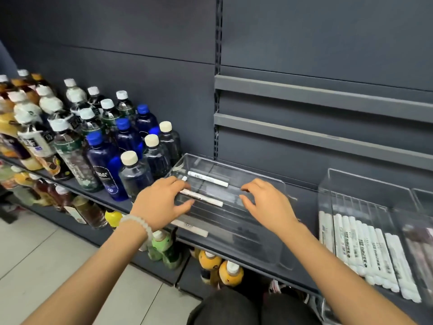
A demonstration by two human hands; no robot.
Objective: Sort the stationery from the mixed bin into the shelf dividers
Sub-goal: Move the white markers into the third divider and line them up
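Note:
A clear plastic divider tray (264, 252) sits on the dark shelf in front of me. Three white markers lie in it: one at the back (208, 178), one in the middle (206, 198) and one near the front edge (192, 228). My left hand (161, 202) is spread over the tray's left side, with its fingers over the near end of the middle marker and its thumb just below it. A short white tip (184, 178) shows beside the fingertips. My right hand (267, 205) hovers over the tray's right part with loosely bent fingers, holding nothing.
A second clear tray (328, 184) to the right holds several white markers (365, 252) in a row. Bottles (105, 148) crowd the shelf at the left, close to the tray. More bottles stand on the lower shelf (220, 268). Two bare ledges (328, 97) are mounted above.

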